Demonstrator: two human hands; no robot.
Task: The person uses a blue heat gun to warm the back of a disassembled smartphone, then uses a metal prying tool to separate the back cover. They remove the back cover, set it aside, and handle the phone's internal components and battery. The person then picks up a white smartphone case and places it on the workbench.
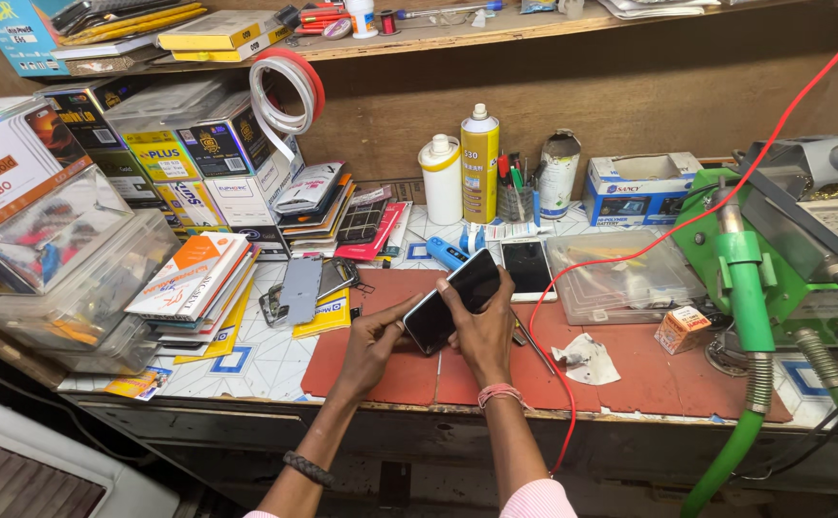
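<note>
Phone (453, 300) dark-screened, tilted, raised above red mat (630, 369) on table; left hand (373, 338) clamped on lower end, right hand (481, 331) gripping side. Casing appears closed; no opening visible yet.

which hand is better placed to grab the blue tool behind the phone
Probably the right hand: it lies over the black phone, closer to the blue tool. The left hand grips the phone's lower edge, farther off.
</note>
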